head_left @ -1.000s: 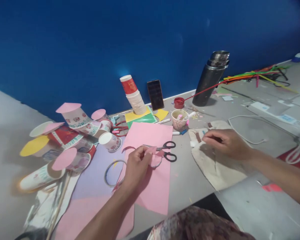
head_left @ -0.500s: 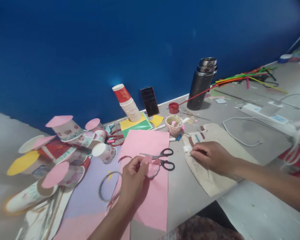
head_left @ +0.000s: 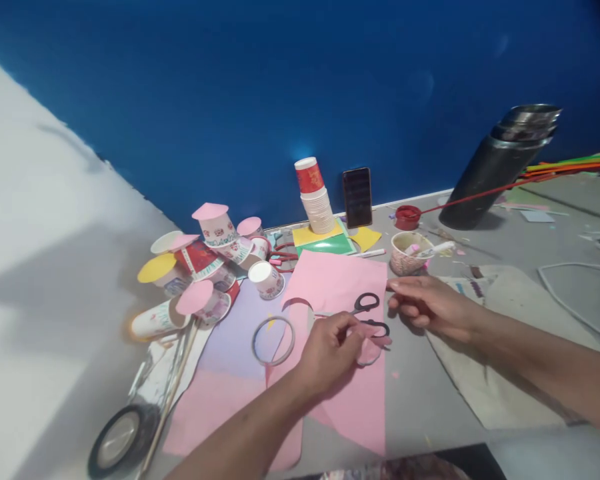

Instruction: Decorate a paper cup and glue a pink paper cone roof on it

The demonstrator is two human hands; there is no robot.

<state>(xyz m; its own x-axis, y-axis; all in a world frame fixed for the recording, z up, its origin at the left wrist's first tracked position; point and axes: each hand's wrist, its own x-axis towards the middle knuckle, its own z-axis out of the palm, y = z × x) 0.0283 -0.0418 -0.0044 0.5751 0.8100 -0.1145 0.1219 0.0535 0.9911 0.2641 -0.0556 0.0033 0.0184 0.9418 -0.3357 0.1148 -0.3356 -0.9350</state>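
My left hand (head_left: 333,347) is closed in a pinch on a small cut piece of pink paper (head_left: 370,352), held above a large pink sheet (head_left: 350,273). Black-handled scissors (head_left: 366,303) lie on that sheet, partly hidden behind the left hand and the pink piece. My right hand (head_left: 425,303) hovers by the sheet's right edge, its fingers loosely stretched and apart, with nothing visible in them. Beneath the right forearm is a cream cloth bag (head_left: 520,347). A thin grey ring (head_left: 255,340) rests left of my left hand.
Decorated paper cups (head_left: 217,227) with pink and yellow tops cluster at left. A cup stack (head_left: 316,207) and a phone (head_left: 357,198) stand against the blue wall. Right of them are a pen cup (head_left: 403,263), a red lid (head_left: 408,215) and a dark flask (head_left: 485,173). A tape roll (head_left: 97,447) lies front left.
My right hand has left the cloth bag, moved toward the pink sheet and opened its fingers. My left hand keeps the pink piece. The view has swung left.
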